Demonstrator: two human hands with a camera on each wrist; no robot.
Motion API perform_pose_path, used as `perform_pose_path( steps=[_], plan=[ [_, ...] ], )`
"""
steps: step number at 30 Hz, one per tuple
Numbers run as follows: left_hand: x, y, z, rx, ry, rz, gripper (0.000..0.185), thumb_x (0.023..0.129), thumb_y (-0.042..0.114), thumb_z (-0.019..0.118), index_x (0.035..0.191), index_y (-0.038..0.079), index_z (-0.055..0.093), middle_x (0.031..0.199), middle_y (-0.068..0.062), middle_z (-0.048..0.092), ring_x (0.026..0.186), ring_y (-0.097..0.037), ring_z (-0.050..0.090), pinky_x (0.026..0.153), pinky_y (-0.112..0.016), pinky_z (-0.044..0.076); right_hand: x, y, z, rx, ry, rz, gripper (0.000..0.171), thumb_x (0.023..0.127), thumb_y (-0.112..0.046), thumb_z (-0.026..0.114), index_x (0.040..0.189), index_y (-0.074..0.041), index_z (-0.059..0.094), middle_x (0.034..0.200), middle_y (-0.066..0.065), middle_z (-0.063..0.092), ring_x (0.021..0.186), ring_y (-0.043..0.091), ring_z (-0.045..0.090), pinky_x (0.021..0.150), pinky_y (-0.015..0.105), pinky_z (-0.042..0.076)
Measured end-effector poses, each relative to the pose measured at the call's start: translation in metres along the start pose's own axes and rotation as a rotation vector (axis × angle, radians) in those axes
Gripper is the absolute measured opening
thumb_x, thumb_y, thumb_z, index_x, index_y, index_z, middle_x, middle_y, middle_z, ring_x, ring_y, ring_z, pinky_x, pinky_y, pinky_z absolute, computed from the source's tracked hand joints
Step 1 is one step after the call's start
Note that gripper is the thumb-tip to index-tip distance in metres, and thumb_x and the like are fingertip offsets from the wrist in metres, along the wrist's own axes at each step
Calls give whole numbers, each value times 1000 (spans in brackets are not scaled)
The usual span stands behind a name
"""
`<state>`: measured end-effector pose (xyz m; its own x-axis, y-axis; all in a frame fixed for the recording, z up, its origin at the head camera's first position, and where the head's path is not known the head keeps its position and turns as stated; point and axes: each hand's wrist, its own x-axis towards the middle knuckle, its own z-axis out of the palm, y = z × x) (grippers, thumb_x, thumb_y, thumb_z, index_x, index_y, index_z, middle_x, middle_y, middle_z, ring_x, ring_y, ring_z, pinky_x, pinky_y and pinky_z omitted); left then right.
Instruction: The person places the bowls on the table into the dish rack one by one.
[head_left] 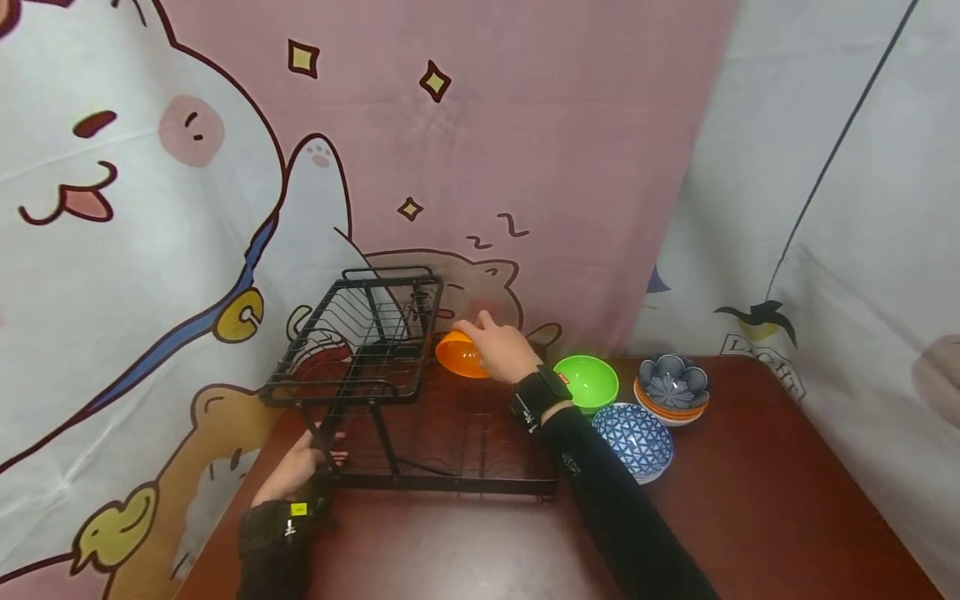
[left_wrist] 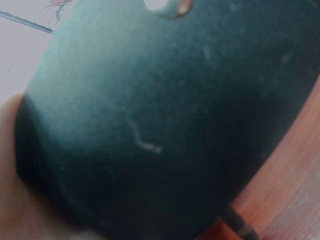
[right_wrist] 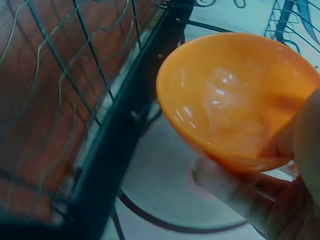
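Note:
My right hand (head_left: 506, 350) pinches an orange bowl (head_left: 459, 357) by its rim, over the back of the lower tier of a black two-tier wire dish rack (head_left: 442, 482). In the right wrist view the glossy inside of the bowl faces the camera, thumb inside and fingers beneath, with the rack's edge bar and wires to the left. My left hand (head_left: 294, 468) grips the rack's left upright near the front. A smooth dark metal side plate of the rack (left_wrist: 160, 110) fills most of the left wrist view and hides most of that hand.
To the right of the rack stand a green bowl (head_left: 588, 382), a blue-and-white patterned bowl (head_left: 633, 439), and a stack topped by a grey flower-shaped bowl (head_left: 672, 387) over orange ones. A printed cloth (head_left: 540, 150) hangs behind the reddish-brown table (head_left: 780, 492).

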<state>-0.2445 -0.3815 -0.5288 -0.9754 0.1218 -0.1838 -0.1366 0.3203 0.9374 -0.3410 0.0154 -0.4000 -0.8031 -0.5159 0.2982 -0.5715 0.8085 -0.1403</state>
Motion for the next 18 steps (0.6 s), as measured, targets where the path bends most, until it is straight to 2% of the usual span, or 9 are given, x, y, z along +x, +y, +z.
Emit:
perform_pose_path(
  steps=[3,6,13,18],
  plan=[
    [-3,2,-4,84,31,2,66,88,-7,34,151,-1,18,145,-33,42,116,-36,60,84,-30,48,8,-8,17,1,-33,-4,72,87,-5,64,147,-34,36,119,7,45,57,16,52,55,27,48],
    [-4,1,-7,110,36,6,66,87,-8,37,150,-3,19,144,-33,42,121,-38,55,84,-29,48,14,-13,35,1,-43,18,69,90,-4,62,147,-32,37,122,9,43,63,17,53,56,27,48],
    [-1,-4,-6,-2,-6,68,68,87,-11,33,151,-4,14,144,-40,36,106,-30,67,80,-29,53,20,-12,73,-27,-19,52,65,92,-3,61,147,-31,40,128,11,42,84,29,61,64,36,53],
    [3,-3,-2,11,3,36,64,87,-9,30,150,-3,18,145,-38,37,100,-24,68,78,-29,52,23,-4,89,-51,48,88,65,91,3,57,146,-29,43,129,13,42,90,35,59,58,34,51]
  ],
)
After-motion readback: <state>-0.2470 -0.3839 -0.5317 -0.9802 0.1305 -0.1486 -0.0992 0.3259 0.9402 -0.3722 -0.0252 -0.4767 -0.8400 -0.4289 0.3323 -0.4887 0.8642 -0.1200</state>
